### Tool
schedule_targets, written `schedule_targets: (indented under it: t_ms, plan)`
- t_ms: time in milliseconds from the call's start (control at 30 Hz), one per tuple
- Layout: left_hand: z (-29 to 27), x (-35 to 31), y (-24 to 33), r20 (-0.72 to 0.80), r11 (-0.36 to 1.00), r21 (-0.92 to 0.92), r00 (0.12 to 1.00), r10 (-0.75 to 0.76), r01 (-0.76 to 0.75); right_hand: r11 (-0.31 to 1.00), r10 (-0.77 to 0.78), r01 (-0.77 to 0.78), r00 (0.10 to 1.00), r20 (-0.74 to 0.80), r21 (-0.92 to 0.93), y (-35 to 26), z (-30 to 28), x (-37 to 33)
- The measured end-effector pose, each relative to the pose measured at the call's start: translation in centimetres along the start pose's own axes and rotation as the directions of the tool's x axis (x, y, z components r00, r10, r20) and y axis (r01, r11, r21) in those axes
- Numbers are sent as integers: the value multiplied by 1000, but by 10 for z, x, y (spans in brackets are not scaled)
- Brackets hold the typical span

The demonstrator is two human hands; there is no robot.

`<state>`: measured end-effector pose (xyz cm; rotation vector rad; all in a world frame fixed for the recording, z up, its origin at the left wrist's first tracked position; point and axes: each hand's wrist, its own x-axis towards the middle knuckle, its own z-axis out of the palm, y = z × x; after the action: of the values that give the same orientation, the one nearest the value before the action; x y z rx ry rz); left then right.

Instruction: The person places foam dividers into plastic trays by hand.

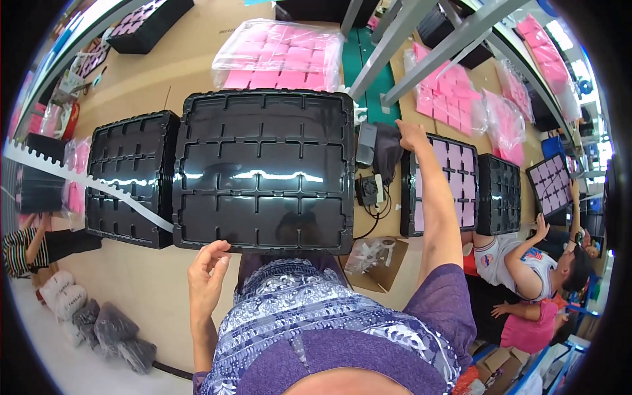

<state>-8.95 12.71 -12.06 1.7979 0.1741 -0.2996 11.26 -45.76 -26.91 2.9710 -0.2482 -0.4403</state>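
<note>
Along the tan worktop [172, 66] lie black trays [263, 158], left hand [207, 279] unclenched, hold of right hand [413, 135] unclear.

A packed workroom, with company on both sides.
Over to the left I can see plump white sacks [69, 303] lying on the pale floor [138, 270] right beside dark bags [115, 326], near a person in a striped top [18, 253]. An open cardboard carton [391, 266] holds loose clear plastic [364, 257]. Off to the right, a person in a white sleeveless top [513, 263] is close to someone in bright pink [530, 326], and grey metal posts [395, 46] slant above a green strip [372, 69].
</note>
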Motion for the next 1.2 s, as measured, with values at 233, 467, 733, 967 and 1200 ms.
schedule_targets:
  t_ms: [233,467,733,967,1200]
  plan:
    - [-6,-2,-11,12,999,38,1000,-10,10,993,8,36,931,-365,114,-2,34,16]
    - [-25,-3,2,-180,998,-34,982,55,-62,916,62,171,832,-551,362,12,20,-18]
    - [-101,48,2,-675,943,24,691,260,-332,971,171,-224,898,-406,-87,0,79,-115]
    - [-140,110,-13,-540,937,220,767,347,-270,938,335,-342,860,-386,51,-1,67,-97]
    - [-128,119,19,-273,872,-422,952,139,-249,230,158,486,836,-525,843,-263,-190,-205]
